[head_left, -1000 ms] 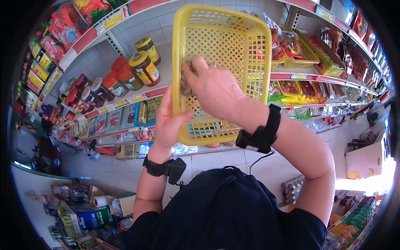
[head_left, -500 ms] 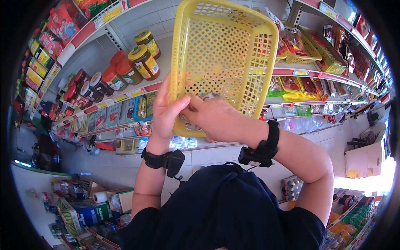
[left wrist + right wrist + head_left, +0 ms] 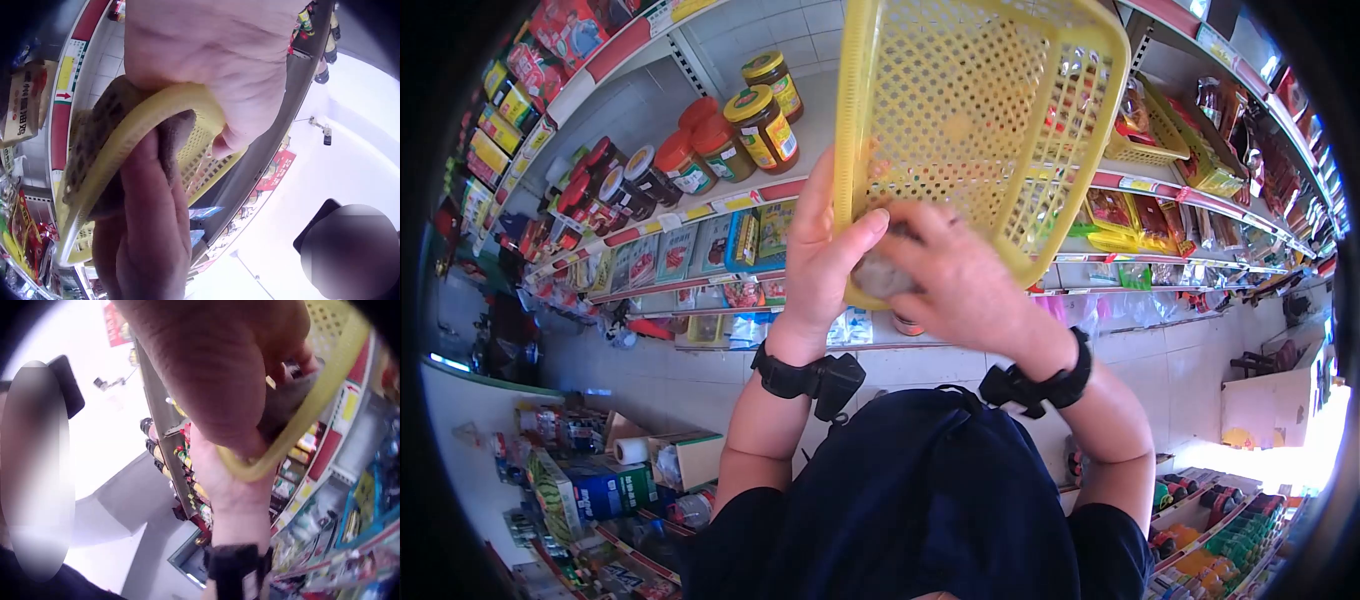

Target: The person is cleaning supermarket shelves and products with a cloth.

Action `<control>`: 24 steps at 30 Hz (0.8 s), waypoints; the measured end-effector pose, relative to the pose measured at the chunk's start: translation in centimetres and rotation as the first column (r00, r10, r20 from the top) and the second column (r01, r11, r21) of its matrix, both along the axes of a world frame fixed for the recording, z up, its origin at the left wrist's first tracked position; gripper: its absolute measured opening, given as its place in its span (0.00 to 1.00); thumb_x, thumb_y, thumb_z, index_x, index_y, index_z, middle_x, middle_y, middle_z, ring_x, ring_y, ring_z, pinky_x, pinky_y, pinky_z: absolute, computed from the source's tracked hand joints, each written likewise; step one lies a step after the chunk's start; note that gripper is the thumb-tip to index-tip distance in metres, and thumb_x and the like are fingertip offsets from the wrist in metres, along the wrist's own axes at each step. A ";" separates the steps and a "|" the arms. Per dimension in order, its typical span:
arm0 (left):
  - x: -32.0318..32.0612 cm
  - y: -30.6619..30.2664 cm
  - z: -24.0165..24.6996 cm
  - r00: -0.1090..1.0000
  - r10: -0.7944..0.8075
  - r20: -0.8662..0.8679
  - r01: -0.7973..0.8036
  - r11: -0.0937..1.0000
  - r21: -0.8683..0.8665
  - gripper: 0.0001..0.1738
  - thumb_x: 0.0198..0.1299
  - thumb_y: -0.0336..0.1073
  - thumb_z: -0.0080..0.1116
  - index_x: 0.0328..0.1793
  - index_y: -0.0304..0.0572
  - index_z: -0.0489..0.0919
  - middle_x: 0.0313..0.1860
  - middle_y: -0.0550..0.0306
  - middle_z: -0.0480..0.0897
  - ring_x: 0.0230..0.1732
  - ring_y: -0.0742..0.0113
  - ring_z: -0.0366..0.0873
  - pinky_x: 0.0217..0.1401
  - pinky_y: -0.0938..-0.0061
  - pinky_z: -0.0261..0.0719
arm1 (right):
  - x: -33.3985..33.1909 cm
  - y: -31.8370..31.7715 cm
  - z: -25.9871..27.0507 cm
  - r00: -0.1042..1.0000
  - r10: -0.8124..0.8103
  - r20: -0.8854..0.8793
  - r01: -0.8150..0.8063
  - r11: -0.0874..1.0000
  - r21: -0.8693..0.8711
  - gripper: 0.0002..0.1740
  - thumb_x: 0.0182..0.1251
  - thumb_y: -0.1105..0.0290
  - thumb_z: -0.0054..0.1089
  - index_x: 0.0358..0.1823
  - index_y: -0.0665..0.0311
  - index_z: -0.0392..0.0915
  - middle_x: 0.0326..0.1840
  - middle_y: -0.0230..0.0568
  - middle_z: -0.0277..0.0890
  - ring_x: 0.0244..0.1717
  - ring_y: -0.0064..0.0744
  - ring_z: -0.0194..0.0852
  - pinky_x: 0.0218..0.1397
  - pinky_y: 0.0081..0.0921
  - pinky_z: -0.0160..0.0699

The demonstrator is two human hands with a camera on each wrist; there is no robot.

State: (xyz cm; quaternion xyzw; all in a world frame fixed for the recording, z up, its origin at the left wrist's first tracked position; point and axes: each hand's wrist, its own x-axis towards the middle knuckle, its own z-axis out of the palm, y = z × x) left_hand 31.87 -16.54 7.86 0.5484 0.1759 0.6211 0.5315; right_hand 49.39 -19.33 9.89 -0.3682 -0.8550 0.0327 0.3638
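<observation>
A yellow plastic basket (image 3: 855,120) with perforated walls is held up, tilted, in front of the shelves. My left hand (image 3: 815,265) grips its left side, the thumb lapping over the rim. Down in the basket's lower left corner, my right hand (image 3: 965,275) holds a greyish cloth (image 3: 882,275) against the inside, fingers bent over it. The left wrist view shows the same cloth (image 3: 177,140) bunched beside the fingers, just inside the rim. Much of the cloth is hidden under the right hand, which is blurred.
Sauce jars (image 3: 765,130) stand on the shelf to the left. A second yellow basket (image 3: 1150,150) with packets sits on the shelf at right. Below the jars is a blue tray (image 3: 740,255). Cartons (image 3: 615,490) are stacked low at left.
The right hand has moved with the cloth from the basket's left side down into its lower left corner. The basket has shifted up and right and tilted more.
</observation>
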 end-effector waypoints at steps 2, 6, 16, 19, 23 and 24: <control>0.5 -0.1 0.5 0.999 0.020 -0.047 -0.019 1.000 0.017 0.39 0.61 0.24 0.54 0.80 0.36 0.56 0.73 0.50 0.67 0.71 0.62 0.67 0.70 0.66 0.69 | -0.7 -0.2 -1.3 0.997 0.050 -0.061 -0.052 0.998 -0.035 0.20 0.51 0.71 0.65 0.48 0.65 0.79 0.53 0.48 0.70 0.50 0.55 0.72 0.55 0.43 0.76; 0.8 -0.1 0.6 0.999 0.003 -0.042 -0.005 0.999 -0.037 0.39 0.61 0.24 0.55 0.79 0.36 0.56 0.71 0.50 0.69 0.70 0.61 0.68 0.68 0.68 0.71 | -0.4 -0.3 -1.6 0.977 0.141 -0.159 -0.169 0.969 -0.182 0.16 0.52 0.71 0.66 0.43 0.65 0.80 0.52 0.48 0.70 0.50 0.54 0.72 0.55 0.43 0.74; 1.9 0.5 0.7 0.999 0.034 -0.010 -0.034 0.999 -0.028 0.37 0.61 0.24 0.56 0.78 0.36 0.59 0.69 0.52 0.71 0.67 0.64 0.70 0.68 0.68 0.71 | -0.3 -1.2 -2.4 0.983 0.068 -0.170 -0.099 0.979 -0.177 0.20 0.49 0.71 0.69 0.46 0.63 0.81 0.61 0.46 0.68 0.56 0.51 0.70 0.59 0.43 0.71; 2.1 0.4 0.6 0.997 0.056 -0.044 -0.057 0.998 -0.028 0.37 0.61 0.24 0.57 0.77 0.36 0.60 0.68 0.53 0.71 0.66 0.65 0.71 0.68 0.68 0.71 | -0.1 -1.0 -2.4 0.988 0.068 -0.141 -0.085 0.989 -0.120 0.21 0.49 0.69 0.71 0.47 0.63 0.80 0.62 0.46 0.68 0.57 0.52 0.71 0.59 0.45 0.71; 2.3 0.7 1.2 0.992 0.080 -0.097 -0.081 0.997 -0.008 0.37 0.61 0.24 0.57 0.77 0.35 0.60 0.68 0.53 0.71 0.66 0.66 0.70 0.67 0.69 0.71 | 0.4 -0.6 -2.8 0.964 0.210 -0.166 -0.228 0.969 -0.098 0.22 0.52 0.64 0.72 0.47 0.64 0.78 0.61 0.48 0.69 0.57 0.54 0.71 0.58 0.46 0.71; 2.4 0.6 1.1 0.995 0.077 -0.064 -0.079 0.997 -0.024 0.37 0.61 0.24 0.57 0.77 0.35 0.60 0.68 0.53 0.71 0.66 0.66 0.70 0.67 0.69 0.70 | 0.2 -0.8 -2.7 0.963 0.211 -0.165 -0.229 0.968 -0.098 0.22 0.52 0.64 0.72 0.47 0.64 0.78 0.61 0.48 0.69 0.57 0.54 0.71 0.58 0.46 0.71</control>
